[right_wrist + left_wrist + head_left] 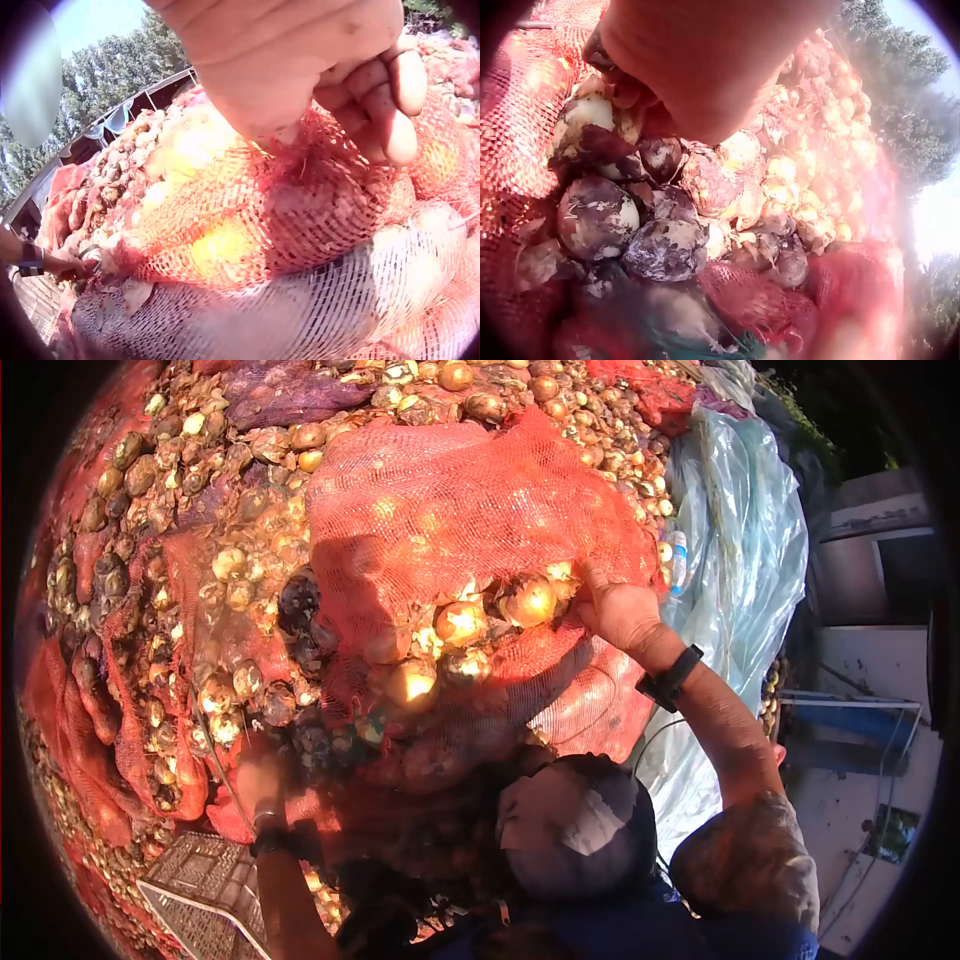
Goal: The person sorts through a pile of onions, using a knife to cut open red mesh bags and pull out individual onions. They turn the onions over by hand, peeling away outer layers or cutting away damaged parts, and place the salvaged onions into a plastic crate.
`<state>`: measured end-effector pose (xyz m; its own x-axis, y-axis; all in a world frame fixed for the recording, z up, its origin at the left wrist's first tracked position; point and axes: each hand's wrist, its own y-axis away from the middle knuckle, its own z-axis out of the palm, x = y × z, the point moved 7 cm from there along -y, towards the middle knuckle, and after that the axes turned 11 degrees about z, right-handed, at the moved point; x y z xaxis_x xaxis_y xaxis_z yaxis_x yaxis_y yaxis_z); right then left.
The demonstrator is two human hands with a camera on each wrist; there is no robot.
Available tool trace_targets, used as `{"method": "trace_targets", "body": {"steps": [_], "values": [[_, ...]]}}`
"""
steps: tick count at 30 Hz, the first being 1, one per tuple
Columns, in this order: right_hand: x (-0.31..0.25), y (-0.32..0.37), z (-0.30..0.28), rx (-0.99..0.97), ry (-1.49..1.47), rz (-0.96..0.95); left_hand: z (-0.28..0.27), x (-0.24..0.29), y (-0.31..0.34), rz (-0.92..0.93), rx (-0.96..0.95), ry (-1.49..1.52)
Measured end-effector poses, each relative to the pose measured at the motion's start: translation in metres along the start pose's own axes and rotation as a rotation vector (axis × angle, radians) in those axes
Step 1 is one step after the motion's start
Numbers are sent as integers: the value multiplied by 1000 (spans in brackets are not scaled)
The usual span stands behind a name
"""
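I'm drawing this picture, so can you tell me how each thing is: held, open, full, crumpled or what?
Right hand, curled, pinching mesh
Left hand, blurred, grip unclear
Red mesh bag, onions inside, mouth looks open
Golden onions, sunlit
Dark onions, blackened, skins flaking
Plastic sheet, crumpled
Crate, fullness unclear
Black wristband, worn

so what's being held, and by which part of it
The right grip holds the red mesh bag by its edge. What the left grip holds, if anything, cannot be told.
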<state>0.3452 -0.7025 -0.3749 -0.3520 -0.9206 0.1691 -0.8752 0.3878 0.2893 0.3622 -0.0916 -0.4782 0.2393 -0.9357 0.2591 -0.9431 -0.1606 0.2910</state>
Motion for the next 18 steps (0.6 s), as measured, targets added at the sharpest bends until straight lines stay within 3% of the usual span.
{"method": "trace_targets", "body": {"steps": [1, 4, 7, 9, 10, 12, 13, 15, 16, 18], "values": [[21, -13, -4, -48, 77, 114, 1, 2, 1, 55, -9, -1], [34, -27, -19, -32, 101, 91, -1, 19, -4, 7, 8, -150], [-15, 19, -74, 418, -124, -201, -4, 33, 7, -48, -78, -361], [-58, 42, -87, 542, -291, -574, -14, 46, 9, -33, 13, -496], [-75, 36, -71, 430, -259, -558, -18, 54, 9, -27, 45, -541], [-97, 18, -31, 258, -128, -497, -22, 103, 7, 471, 171, -297], [-100, 16, -29, 262, -133, -508, -39, 144, 21, 653, 217, -117], [-101, 8, -23, 200, -174, -440, -50, 195, 32, 847, 247, 165], [-94, 4, -22, 152, -376, -387, -48, 215, 37, 941, 273, 246], [-88, 7, -24, 107, -467, -347, -35, 238, 42, 892, 157, 393]]}}
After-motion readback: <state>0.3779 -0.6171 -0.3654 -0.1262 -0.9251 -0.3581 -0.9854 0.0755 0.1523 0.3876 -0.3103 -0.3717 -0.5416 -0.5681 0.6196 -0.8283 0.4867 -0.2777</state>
